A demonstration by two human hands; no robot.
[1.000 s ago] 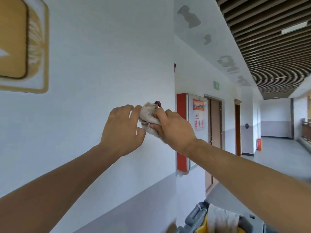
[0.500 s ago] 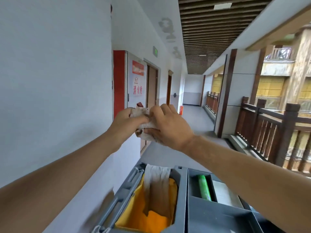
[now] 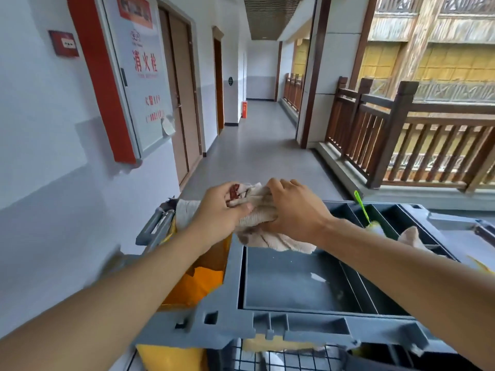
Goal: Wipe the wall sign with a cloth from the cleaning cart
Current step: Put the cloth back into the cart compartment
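— What's on your left?
— A red-framed fire hydrant cabinet (image 3: 120,76) on the white wall.
— And your hands?
— My left hand (image 3: 222,210) and right hand (image 3: 297,212), close together, both grip the crumpled beige cloth (image 3: 259,210) above the grey plastic cleaning cart (image 3: 241,322).

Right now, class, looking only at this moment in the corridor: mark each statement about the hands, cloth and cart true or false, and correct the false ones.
1. Both hands, left hand and right hand, hold the cloth. True.
2. The cloth is pressed against the wall. False: it is above the grey cart.
3. The cart's bag is blue. False: yellow.
4. A green-handled brush lies in the cart. True.
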